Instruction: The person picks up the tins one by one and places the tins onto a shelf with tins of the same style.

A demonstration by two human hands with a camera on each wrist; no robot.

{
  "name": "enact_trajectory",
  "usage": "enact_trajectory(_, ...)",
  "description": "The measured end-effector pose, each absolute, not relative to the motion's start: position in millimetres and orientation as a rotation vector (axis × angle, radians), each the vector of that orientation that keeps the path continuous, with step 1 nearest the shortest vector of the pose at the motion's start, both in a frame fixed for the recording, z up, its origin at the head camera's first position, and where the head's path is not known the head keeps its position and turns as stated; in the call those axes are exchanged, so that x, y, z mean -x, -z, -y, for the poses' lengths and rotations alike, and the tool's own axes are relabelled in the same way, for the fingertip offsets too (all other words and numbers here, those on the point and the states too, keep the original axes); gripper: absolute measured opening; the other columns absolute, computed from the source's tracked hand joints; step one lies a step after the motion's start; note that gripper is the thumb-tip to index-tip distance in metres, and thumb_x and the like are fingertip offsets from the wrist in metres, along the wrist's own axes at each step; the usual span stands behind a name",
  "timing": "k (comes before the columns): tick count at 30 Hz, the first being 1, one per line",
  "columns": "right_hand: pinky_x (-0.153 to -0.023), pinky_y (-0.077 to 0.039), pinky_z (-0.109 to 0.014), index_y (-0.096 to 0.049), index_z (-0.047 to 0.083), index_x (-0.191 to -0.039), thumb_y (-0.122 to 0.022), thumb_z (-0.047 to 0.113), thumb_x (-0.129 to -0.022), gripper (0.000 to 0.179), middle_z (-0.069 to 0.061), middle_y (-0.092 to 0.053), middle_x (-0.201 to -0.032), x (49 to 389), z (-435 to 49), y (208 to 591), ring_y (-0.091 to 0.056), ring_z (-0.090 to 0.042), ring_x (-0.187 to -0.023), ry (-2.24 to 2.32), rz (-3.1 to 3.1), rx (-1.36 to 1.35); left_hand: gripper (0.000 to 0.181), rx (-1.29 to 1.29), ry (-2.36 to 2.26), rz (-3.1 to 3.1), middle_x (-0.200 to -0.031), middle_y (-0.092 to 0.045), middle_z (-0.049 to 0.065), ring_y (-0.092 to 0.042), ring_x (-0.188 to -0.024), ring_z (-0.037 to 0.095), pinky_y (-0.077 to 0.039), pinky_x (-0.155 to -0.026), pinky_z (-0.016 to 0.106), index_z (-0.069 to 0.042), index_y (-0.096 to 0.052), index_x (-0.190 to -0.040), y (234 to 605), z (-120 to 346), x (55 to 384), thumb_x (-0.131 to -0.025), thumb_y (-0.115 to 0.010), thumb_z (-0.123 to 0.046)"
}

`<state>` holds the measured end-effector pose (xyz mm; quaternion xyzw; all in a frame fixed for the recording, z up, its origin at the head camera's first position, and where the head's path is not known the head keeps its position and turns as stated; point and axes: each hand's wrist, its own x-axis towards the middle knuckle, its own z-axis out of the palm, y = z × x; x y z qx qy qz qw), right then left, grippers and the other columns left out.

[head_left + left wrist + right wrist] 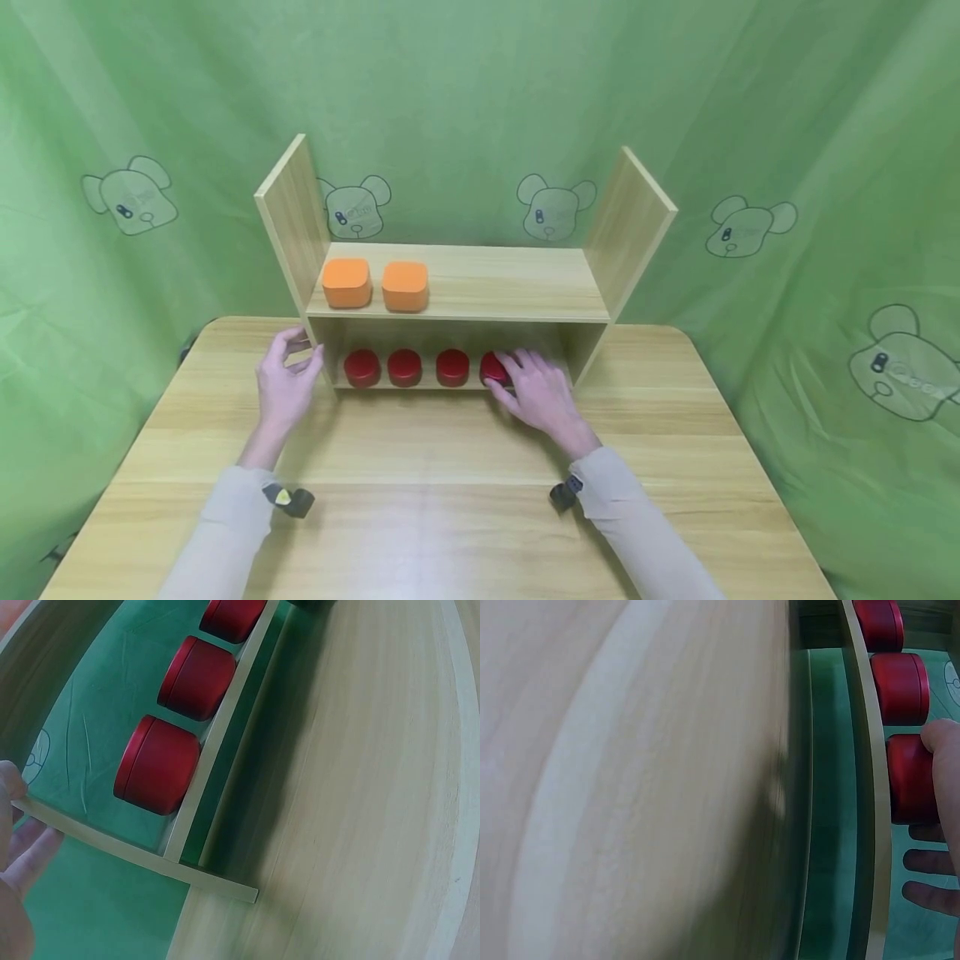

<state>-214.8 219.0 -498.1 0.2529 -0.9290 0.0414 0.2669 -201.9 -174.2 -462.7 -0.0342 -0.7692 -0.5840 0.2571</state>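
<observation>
A wooden two-tier shelf (480, 315) stands on the table. My left hand (287, 385) pinches the front edge of its left side panel (105, 838), thumb on one side and fingers on the other. On the lower tier sits a row of several round red lidded tins (405, 367). At the row's right end, my right hand (534, 392) grips the last red tin (911, 780), with the thumb on its left and the fingers over and behind it. The hand partly covers that tin in the head view.
Two orange rounded-square boxes (406, 287) stand at the left of the upper tier. Tall side panels (633, 225) rise at both ends. The wooden table (450, 500) extends in front, and a green curtain (465, 100) hangs behind and at both sides.
</observation>
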Motion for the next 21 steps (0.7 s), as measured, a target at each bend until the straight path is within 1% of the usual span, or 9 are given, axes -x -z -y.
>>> enact_trajectory(6, -0.063, -0.068, -0.038, -0.063, 0.013, -0.140, -0.070, 0.052, -0.096, 0.059, -0.014, -0.070, -0.122, 210, -221, 497, -0.071, -0.031, -0.100, -0.119, 2.500, -0.689, 0.037, 0.087, 1.599, 2.108, -0.128, -0.068, 0.027, -0.061, -0.102, -0.008, -0.059, -0.086, 0.002, 0.009, -0.060, -0.129, 462, 176, 198, -0.093, -0.070, 0.009)
enact_trajectory(10, -0.069, -0.069, -0.040, -0.062, 0.013, -0.142, -0.070, 0.050, -0.095, 0.061, -0.014, -0.070, -0.127, 204, -226, 494, -0.071, -0.031, -0.104, -0.097, 2.456, -0.712, 0.038, 0.081, 1.603, 2.114, -0.129, -0.068, 0.025, -0.061, -0.101, -0.007, -0.059, -0.085, 0.001, 0.008, -0.060, -0.130, 465, 176, 192, -0.093, -0.070, 0.009)
enact_trajectory(16, -0.085, -0.071, -0.045, -0.062, 0.011, -0.143, -0.069, 0.048, -0.095, 0.060, -0.014, -0.070, -0.131, 189, -233, 482, -0.070, -0.032, -0.110, -0.140, 2.460, -0.743, 0.036, 0.136, 1.506, 2.096, -0.124, -0.070, 0.028, -0.062, -0.102, -0.005, -0.058, -0.087, 0.000, 0.009, -0.062, -0.128, 469, 176, 179, -0.093, -0.067, 0.011)
enact_trajectory(18, -0.087, -0.070, -0.046, -0.062, 0.011, -0.143, -0.070, 0.047, -0.094, 0.061, -0.013, -0.069, -0.132, 183, -236, 477, -0.069, -0.032, -0.112, -0.161, 2.460, -0.742, 0.035, 0.170, 1.457, 2.084, -0.121, -0.071, 0.029, -0.063, -0.102, -0.006, -0.057, -0.087, 0.000, 0.010, -0.063, -0.127, 469, 177, 174, -0.092, -0.066, 0.013)
enact_trajectory(21, -0.086, -0.070, -0.046, -0.063, 0.010, -0.142, -0.071, 0.046, -0.093, 0.061, -0.014, -0.069, -0.132, 175, -240, 469, -0.069, -0.033, -0.113, -0.185, 2.433, -0.750, 0.034, 0.230, 1.380, 2.077, -0.118, -0.072, 0.030, -0.062, -0.103, -0.010, -0.057, -0.089, 0.001, 0.011, -0.063, -0.125, 470, 178, 169, -0.091, -0.067, 0.014)
